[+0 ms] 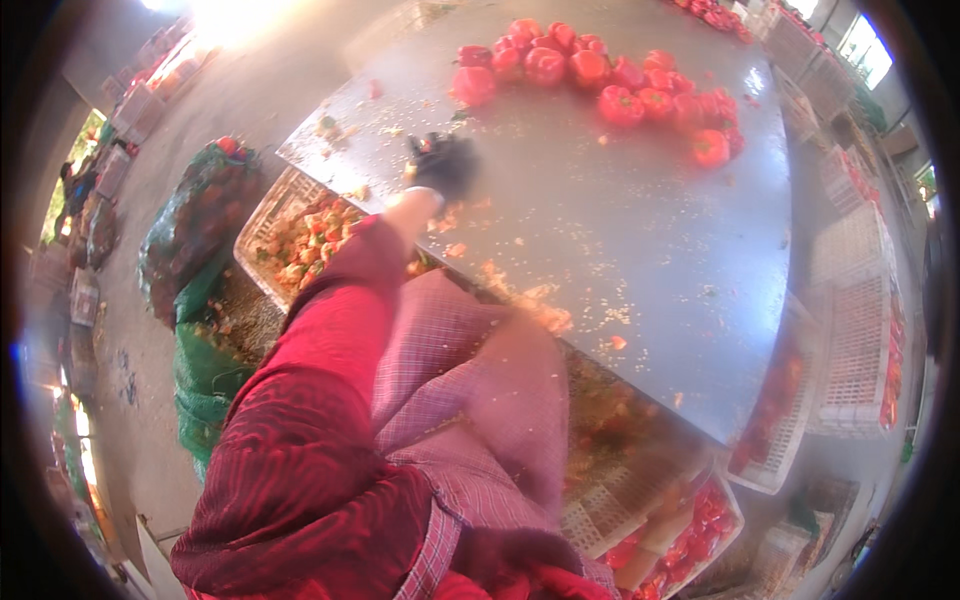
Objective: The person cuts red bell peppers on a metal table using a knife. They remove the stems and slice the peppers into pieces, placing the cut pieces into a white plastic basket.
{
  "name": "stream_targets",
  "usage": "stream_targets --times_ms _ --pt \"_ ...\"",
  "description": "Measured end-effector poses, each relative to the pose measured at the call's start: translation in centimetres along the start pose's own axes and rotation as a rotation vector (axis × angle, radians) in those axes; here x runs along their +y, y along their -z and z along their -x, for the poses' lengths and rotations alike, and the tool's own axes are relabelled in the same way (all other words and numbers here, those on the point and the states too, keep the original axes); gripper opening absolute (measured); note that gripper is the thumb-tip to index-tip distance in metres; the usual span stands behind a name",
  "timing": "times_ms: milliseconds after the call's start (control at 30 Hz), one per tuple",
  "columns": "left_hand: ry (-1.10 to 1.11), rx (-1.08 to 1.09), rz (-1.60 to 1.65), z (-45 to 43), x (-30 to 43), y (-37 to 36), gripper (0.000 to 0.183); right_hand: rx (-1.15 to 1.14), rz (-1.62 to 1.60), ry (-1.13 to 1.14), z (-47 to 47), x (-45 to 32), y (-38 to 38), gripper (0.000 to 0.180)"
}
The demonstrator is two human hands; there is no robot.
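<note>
My left hand (444, 161), in a dark glove, is over the left part of a metal-topped table (675, 240). It is blurred, and whether its fingers hold anything cannot be made out. Seeds and small scraps lie on the metal around it. A heap of red bell peppers (545, 66) rests on the table's far side. Below my left forearm, a plastic crate (259, 217) contains pepper cores and trimmings (304, 251). Pale orange pepper scraps (536, 304) lie along the near table edge. My right hand is out of view.
A green mesh sack (199, 217), filled with dark red produce, stands on the floor at left. Crates of red peppers (705, 525) sit at lower right, below the table edge. White plastic crates (855, 382) are stacked along the right. My checked apron (465, 390) touches the near edge.
</note>
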State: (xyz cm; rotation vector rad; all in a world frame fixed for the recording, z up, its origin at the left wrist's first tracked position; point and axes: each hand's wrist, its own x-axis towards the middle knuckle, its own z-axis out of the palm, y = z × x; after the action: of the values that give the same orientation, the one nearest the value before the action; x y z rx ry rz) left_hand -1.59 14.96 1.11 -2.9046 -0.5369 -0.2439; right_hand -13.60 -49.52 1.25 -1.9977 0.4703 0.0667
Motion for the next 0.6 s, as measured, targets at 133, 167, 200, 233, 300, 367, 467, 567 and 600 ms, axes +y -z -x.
stream_targets --times_ms 133,167,200,233,300,367,467,567,600 --pt "0.396 -0.144 -0.229 8.8 -11.5 -2.1 0.038 -0.050 0.052 0.207 -0.7 -5.9 -4.1 0.035" --pt "0.427 -0.168 -0.281 9.8 -11.9 -1.1 0.038 -0.023 0.054 0.254 -0.7 -6.1 -4.7 0.035" --pt "0.474 -0.183 -0.274 11.2 -10.1 2.5 0.037 -0.007 0.127 0.386 -2.6 -4.2 -4.7 0.036" --pt "0.469 -0.152 -0.248 12.0 -9.4 4.1 0.038 0.006 0.190 0.533 -4.2 -3.7 -5.3 0.037" --pt "-0.005 0.169 0.002 11.0 -6.6 2.6 0.049 -0.058 0.251 0.643 -6.8 -3.9 -6.2 0.039" --pt "-0.406 0.262 0.280 9.3 2.1 2.5 0.067 -0.089 0.198 0.456 -5.2 -9.4 -7.0 0.041" --pt "-0.694 0.040 0.621 9.4 18.0 7.4 0.066 -0.107 -0.013 0.419 -4.7 -14.1 -8.2 0.042" --pt "-0.994 0.074 0.397 7.9 20.2 5.1 0.051 -0.094 -0.195 0.389 -4.6 -15.6 -7.7 0.043" --pt "-0.970 0.119 0.379 7.1 19.2 4.6 0.049 -0.079 -0.211 0.346 -3.7 -16.1 -7.1 0.044"
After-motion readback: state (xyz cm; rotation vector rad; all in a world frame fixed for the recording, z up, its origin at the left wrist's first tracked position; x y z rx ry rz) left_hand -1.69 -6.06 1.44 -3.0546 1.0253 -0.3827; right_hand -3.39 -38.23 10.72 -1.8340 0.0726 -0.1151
